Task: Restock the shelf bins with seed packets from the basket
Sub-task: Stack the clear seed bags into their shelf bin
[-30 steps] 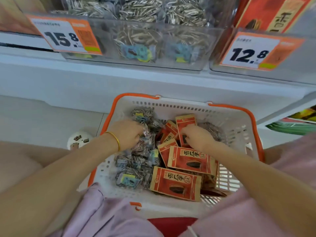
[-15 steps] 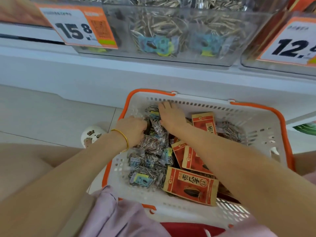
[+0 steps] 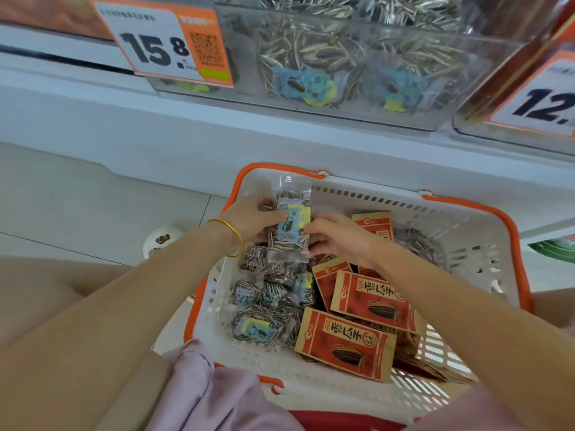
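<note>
Over the basket's (image 3: 466, 209) far left corner, the left hand (image 3: 249, 220) and right hand (image 3: 334, 236) pinch opposite side edges of a clear seed packet (image 3: 287, 231), held upright. It looks light, crinkly and slippery; gripping the flat sealed margins, not the loose-seed belly, seems safest.

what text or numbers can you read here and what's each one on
"15.8": left price tag
"12.", rest cut off: right price tag
"香瓜子": red packets in the basket
Too blurred: tags' small print, clear packet label
</note>
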A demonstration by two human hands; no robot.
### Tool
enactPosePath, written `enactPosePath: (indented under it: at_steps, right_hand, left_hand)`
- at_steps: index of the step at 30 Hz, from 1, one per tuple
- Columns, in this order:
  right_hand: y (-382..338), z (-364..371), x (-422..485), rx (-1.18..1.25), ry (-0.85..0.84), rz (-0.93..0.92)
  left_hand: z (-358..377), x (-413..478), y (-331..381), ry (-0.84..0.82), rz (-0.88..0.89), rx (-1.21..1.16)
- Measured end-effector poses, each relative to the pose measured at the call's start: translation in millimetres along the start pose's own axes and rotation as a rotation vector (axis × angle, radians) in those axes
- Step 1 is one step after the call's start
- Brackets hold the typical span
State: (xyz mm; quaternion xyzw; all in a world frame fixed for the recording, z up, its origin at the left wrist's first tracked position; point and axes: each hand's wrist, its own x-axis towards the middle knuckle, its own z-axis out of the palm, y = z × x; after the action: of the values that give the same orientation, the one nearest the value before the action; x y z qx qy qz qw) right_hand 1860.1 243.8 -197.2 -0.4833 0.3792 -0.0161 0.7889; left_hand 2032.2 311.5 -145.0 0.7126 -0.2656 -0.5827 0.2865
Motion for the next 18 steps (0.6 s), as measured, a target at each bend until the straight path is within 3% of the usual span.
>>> enactPosePath:
  at_steps: [3,6,9,12,14,18]
  right_hand:
    - [-2,2,8,0.053,0.095,0.02]
    - [12,4,35,-0.567,0.407,-0.049]
    - [27,17,67,-1.024,0.297,-0.103]
    - [36,32,85,-1.326,0.2,0.01]
    - [37,37,86,-1.339,0.296,0.004]
    - [28,22,62,-0.971,0.468,-0.206]
  left_hand:
    - [-7,-1,1,0.134,0.043,0.082]
    - [-17,-3,-1,0.244,0.078,0.173]
    - [-24,-3,-2,0.351,0.116,0.16]
    - [-26,-5,-2,0.38,0.136,0.155]
    - [-27,-6,-2,0.353,0.128,0.136]
    - [-31,-5,-3,0.324,0.112,0.208]
